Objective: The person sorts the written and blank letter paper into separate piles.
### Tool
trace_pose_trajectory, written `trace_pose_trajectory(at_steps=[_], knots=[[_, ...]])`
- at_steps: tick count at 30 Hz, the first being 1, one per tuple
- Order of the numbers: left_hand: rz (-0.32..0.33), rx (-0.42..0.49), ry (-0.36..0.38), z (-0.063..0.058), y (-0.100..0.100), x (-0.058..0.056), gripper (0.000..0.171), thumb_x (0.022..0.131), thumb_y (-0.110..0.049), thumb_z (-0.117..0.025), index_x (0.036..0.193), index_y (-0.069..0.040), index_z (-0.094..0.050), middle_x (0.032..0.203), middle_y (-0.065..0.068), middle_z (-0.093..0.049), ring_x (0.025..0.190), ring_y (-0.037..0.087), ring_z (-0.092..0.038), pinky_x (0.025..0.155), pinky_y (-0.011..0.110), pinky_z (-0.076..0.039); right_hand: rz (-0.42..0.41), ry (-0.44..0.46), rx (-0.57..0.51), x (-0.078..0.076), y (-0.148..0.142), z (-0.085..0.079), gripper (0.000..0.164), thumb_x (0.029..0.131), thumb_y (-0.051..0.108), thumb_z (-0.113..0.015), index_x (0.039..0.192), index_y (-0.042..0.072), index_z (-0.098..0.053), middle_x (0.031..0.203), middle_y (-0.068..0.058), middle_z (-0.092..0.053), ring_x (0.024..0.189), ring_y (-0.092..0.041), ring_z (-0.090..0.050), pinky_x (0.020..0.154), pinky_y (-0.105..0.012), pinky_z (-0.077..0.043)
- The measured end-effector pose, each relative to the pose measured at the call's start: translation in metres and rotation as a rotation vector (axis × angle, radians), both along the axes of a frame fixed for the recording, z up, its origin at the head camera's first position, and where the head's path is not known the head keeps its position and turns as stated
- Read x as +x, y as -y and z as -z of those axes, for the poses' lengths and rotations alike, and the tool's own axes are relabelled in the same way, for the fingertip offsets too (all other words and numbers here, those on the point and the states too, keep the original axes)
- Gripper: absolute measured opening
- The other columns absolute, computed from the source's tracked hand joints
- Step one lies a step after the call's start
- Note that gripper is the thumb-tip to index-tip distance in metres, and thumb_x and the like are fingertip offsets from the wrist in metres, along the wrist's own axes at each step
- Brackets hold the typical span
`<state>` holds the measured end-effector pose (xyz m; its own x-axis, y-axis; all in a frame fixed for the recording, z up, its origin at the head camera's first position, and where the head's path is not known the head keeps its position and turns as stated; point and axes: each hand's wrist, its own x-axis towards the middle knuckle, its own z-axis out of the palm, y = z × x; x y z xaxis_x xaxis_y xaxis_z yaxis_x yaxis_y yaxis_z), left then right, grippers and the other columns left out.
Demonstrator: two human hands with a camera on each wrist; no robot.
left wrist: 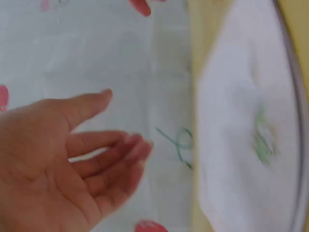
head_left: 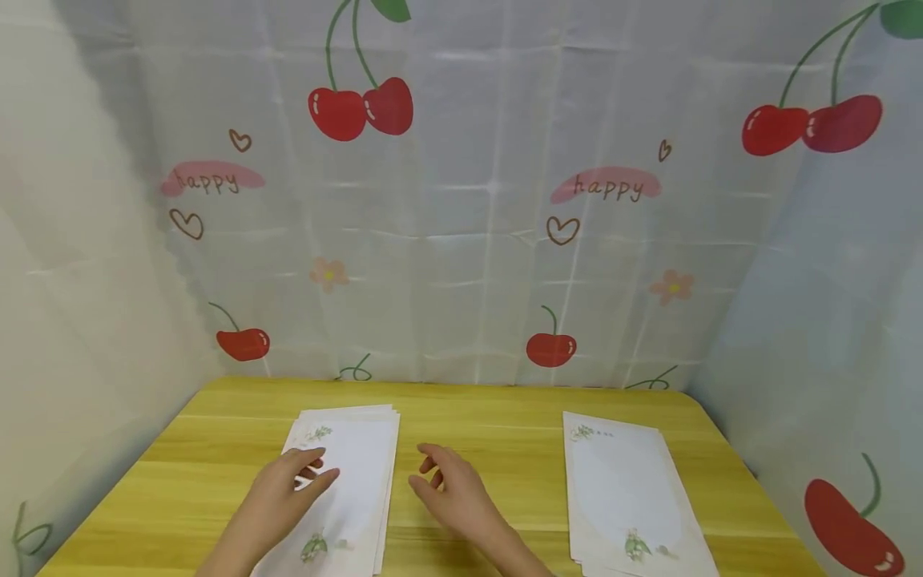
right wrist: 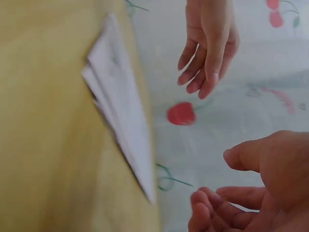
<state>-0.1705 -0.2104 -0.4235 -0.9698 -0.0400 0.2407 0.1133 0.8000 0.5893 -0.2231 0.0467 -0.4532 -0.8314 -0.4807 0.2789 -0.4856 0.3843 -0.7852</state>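
My left hand hovers over the left stack of white printed paper, its fingers loosely bent and holding nothing. Green floral prints mark the sheets. In the left wrist view, the palm and separated fingers are visible, with blurred paper off to the side. My right hand is above the tabletop, just right of that stack, with thumb and fingers apart and nothing between them. The right wrist view shows part of this hand, with the other hand across from it.
A second stack of similar paper lies at the right of the yellow wood-grain table. Its edges are slightly uneven. A pale curtain printed with cherries, hearts and flowers hangs behind the table and along both sides.
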Motion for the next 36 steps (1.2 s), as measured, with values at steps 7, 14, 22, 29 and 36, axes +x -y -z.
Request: trace_pose_trajectory(at_steps=[7, 14, 22, 29, 36], knots=[[0.397, 0.085, -0.462, -0.032, -0.071, 0.003, 0.029, 0.088, -0.011, -0.076, 0.116, -0.01, -0.07, 0.106, -0.006, -0.067, 0.095, 0.014, -0.066, 0.08, 0.03, -0.054, 0.077, -0.189, 0.05, 0.002, -0.041, -0.05, 0.036, 0.099, 0.027, -0.063, 0.131, 0.009, -0.061, 0.111, 0.002, -0.064, 0.096, -0.017, -0.06, 0.076, -0.032, -0.053], [1.065, 0.272, -0.552, -0.078, -0.118, 0.015, 0.032, 0.089, -0.008, -0.074, 0.119, -0.01, -0.064, 0.112, 0.002, -0.067, 0.106, 0.016, -0.063, 0.089, 0.033, -0.052, -0.042, -0.332, -0.037, 0.029, -0.089, -0.106, 0.035, 0.097, 0.027, -0.066, 0.132, 0.026, -0.061, 0.12, 0.013, -0.064, 0.108, -0.01, -0.061, 0.085, -0.035, -0.053], [0.676, -0.069, -0.779, -0.096, -0.138, 0.011, 0.043, 0.086, -0.034, -0.079, 0.121, -0.013, -0.067, 0.131, 0.001, -0.061, 0.127, 0.025, -0.052, 0.108, 0.051, -0.037, 0.108, -0.423, 0.133, 0.034, -0.112, -0.121, 0.045, 0.098, 0.034, -0.063, 0.141, 0.024, -0.055, 0.141, 0.007, -0.052, 0.132, -0.016, -0.047, 0.098, -0.048, -0.047], [0.447, -0.121, -0.693, -0.081, -0.132, -0.019, 0.066, 0.088, -0.051, -0.071, 0.138, -0.01, -0.058, 0.156, 0.006, -0.036, 0.145, 0.031, -0.028, 0.114, 0.06, -0.018, 0.222, -0.416, 0.305, 0.021, -0.111, -0.115, 0.065, 0.098, 0.04, -0.062, 0.153, 0.013, -0.039, 0.159, -0.011, -0.029, 0.148, -0.037, -0.015, 0.108, -0.069, -0.021], [0.291, -0.205, -0.408, -0.048, -0.129, -0.05, 0.093, 0.092, -0.063, -0.056, 0.159, -0.012, -0.017, 0.165, 0.013, 0.003, 0.15, 0.031, 0.006, 0.113, 0.066, -0.001, 0.292, -0.314, 0.421, 0.0, -0.107, -0.099, 0.075, 0.097, 0.049, -0.059, 0.156, 0.011, -0.032, 0.16, -0.022, -0.02, 0.147, -0.045, -0.004, 0.103, -0.078, -0.01]])
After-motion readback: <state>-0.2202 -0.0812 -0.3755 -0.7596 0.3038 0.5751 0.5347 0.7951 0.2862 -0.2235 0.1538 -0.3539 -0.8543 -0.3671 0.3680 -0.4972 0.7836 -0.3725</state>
